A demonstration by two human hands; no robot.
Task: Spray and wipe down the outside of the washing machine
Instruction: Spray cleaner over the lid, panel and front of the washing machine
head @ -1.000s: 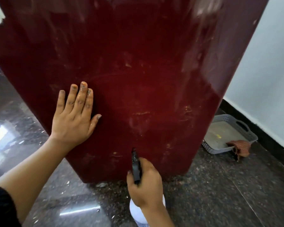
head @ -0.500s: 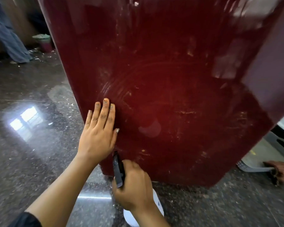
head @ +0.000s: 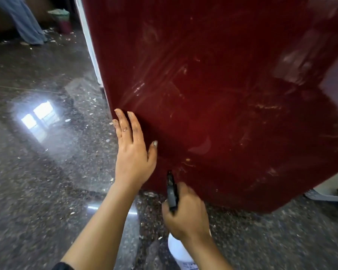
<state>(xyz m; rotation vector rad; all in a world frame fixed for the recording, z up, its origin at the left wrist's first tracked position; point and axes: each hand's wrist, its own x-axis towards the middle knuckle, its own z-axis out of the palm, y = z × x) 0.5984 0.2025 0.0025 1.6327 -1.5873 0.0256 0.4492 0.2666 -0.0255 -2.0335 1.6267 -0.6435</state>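
- Your left hand [head: 133,152] lies flat against the washing machine [head: 222,94], fingers straight and close together, thumb spread to the right. It sits low on the dark red panel, right at its left edge.
- Your fingers [head: 123,125] look grimy, with pale flecks on them.
- Your right hand [head: 185,213] is curled round the top of the spray bottle [head: 179,248], gripping it below the panel's bottom edge.
- The bottle's black nozzle [head: 172,191] sticks up out of your fist and points at the lowest part of the panel, just right of your left wrist. Whether its tip touches the surface, you cannot tell.
- The bottle's white body hangs beneath your hand, above the floor [head: 47,182].
- The machine fills the upper right of the view; its glossy side shows smears, streaks and small pale specks.
- The floor is dark speckled stone, littered with pale scraps, and a bright window reflection [head: 38,117] shines on it to the left.
- A grey basket [head: 320,197] peeks out behind the machine's lower right corner.
- Far back on the left stand a small bin [head: 61,18] and some blue fabric [head: 25,22].
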